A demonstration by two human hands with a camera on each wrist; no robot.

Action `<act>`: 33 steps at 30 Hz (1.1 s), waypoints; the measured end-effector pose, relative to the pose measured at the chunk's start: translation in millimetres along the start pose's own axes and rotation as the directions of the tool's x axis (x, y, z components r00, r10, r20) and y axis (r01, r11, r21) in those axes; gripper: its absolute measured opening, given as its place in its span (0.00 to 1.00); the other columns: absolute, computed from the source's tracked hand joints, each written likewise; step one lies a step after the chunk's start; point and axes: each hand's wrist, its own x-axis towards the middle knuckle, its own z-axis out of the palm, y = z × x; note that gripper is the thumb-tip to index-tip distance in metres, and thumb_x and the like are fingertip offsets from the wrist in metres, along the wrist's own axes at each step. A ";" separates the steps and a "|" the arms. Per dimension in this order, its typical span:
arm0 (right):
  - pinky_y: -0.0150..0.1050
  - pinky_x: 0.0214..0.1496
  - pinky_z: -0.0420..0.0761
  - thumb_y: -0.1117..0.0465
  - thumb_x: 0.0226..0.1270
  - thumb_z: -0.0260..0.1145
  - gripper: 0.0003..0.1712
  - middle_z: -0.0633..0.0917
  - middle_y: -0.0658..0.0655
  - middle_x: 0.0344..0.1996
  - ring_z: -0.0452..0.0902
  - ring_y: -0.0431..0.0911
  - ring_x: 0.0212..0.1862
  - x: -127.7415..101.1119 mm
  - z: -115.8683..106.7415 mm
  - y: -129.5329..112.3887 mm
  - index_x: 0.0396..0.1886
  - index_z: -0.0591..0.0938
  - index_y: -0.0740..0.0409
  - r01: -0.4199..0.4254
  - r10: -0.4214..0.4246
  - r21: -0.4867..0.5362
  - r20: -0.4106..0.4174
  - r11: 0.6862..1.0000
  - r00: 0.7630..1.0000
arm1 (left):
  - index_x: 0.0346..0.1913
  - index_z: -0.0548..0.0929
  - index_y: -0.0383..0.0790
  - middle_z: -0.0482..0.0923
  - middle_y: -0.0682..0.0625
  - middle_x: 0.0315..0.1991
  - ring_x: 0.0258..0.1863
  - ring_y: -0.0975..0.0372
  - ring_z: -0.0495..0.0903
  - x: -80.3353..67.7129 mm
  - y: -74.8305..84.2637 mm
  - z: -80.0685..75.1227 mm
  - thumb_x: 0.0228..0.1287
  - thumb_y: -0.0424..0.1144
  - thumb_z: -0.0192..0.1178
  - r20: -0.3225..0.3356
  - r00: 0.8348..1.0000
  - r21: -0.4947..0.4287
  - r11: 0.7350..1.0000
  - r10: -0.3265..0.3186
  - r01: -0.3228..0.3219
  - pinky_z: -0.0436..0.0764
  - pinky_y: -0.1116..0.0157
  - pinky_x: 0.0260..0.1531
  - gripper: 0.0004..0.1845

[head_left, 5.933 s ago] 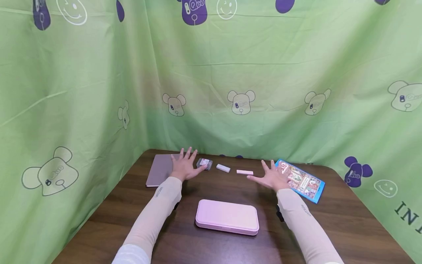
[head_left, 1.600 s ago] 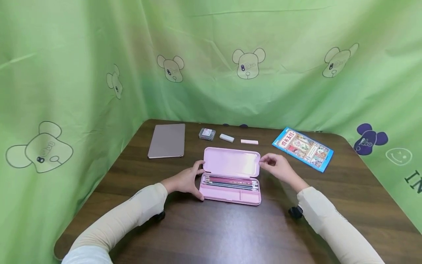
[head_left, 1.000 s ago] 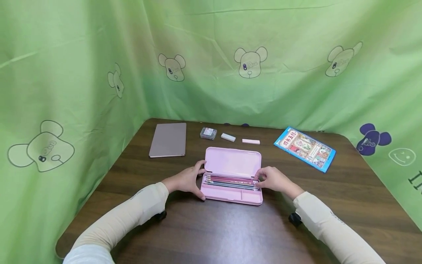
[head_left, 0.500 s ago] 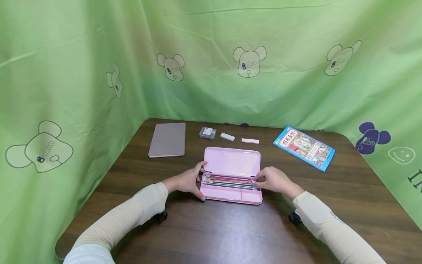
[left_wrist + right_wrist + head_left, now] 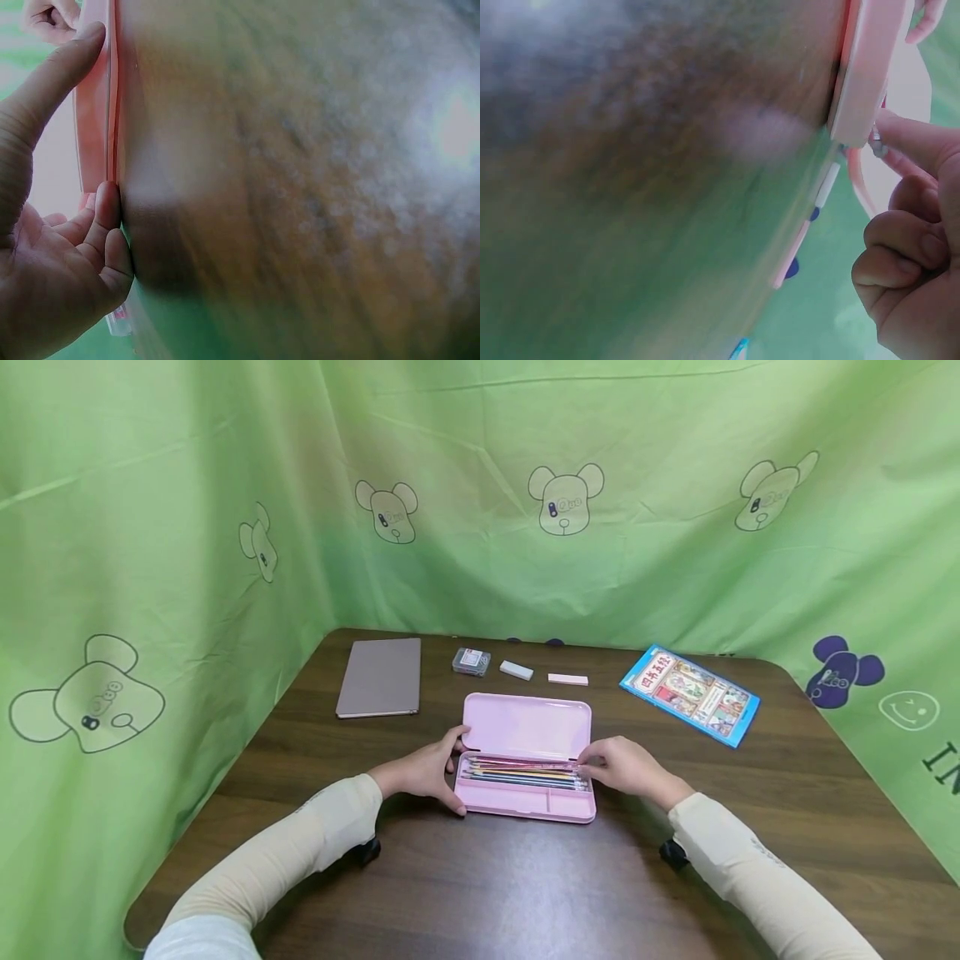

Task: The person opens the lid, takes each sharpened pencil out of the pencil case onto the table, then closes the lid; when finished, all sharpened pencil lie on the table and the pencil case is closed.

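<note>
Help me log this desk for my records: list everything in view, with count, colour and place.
Pencil case: 1, pink, open at table centre
Pencils: several, exact count unclear, mixed colours, case's rear compartment
Flat notebook-like item: 1, grey-brown, far left
Small box: 1, see-through grey, white label, right of that item
Block: 1, white, right of the box
Strip: 1, pink, right of the block
Book: 1, multicoloured, blue border, far right
Table: 1, brown, beneath these
Printed cloth: count unclear, green, around the table
Left hand: 1, bare, gripping case's left end
Right hand: 1, bare, pinching a pencil end
Sleeves: 2, cream, forearms
</note>
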 end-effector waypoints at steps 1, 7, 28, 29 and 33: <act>0.35 0.34 0.75 0.60 0.57 0.68 0.05 0.86 0.50 0.30 0.71 0.37 0.27 -0.9 -0.6 2.1 0.33 0.85 0.55 -0.013 0.013 0.028 -0.012 1.000 1.000 | 0.70 0.43 0.43 0.64 0.47 0.59 0.43 0.61 0.70 0.3 -0.6 0.3 0.33 0.49 0.78 -0.005 1.000 0.004 1.000 0.006 -0.006 0.70 0.62 0.47 0.65; 0.31 0.22 0.62 0.59 0.57 0.68 0.05 0.68 0.45 0.13 0.57 0.36 0.18 -7.5 -9.2 15.5 0.30 0.85 0.56 -0.094 0.109 0.188 -0.068 0.978 0.992 | 0.69 0.44 0.42 0.65 0.47 0.57 0.40 0.62 0.70 1.1 -3.1 0.9 0.31 0.49 0.79 -0.031 0.999 0.030 0.999 0.025 -0.024 0.70 0.64 0.44 0.65; 0.31 0.18 0.58 0.56 0.55 0.70 0.10 0.61 0.44 0.11 0.50 0.34 0.16 -55.9 -47.1 56.5 0.31 0.85 0.59 -0.224 0.261 0.300 -0.086 0.927 0.962 | 0.70 0.43 0.43 0.64 0.47 0.58 0.42 0.60 0.70 0.9 1.5 -0.5 0.31 0.48 0.79 -0.008 1.000 0.010 1.000 -0.008 0.008 0.69 0.62 0.46 0.66; 0.31 0.18 0.58 0.55 0.55 0.70 0.11 0.61 0.44 0.11 0.50 0.34 0.16 -58.7 -48.7 59.2 0.31 0.85 0.59 -0.235 0.270 0.296 -0.083 0.926 0.959 | 0.70 0.43 0.43 0.64 0.47 0.58 0.42 0.60 0.70 1.1 1.8 -0.6 0.31 0.48 0.79 -0.006 1.000 0.009 1.000 -0.008 0.009 0.69 0.62 0.46 0.66; 0.31 0.18 0.59 0.55 0.55 0.70 0.12 0.58 0.44 0.11 0.50 0.34 0.16 -69.5 -54.8 70.7 0.32 0.85 0.59 -0.267 0.300 0.274 -0.085 0.924 0.950 | 0.70 0.43 0.43 0.64 0.47 0.59 0.43 0.60 0.70 1.2 2.5 -0.8 0.31 0.48 0.79 0.000 1.000 0.004 1.000 -0.021 0.021 0.69 0.61 0.47 0.66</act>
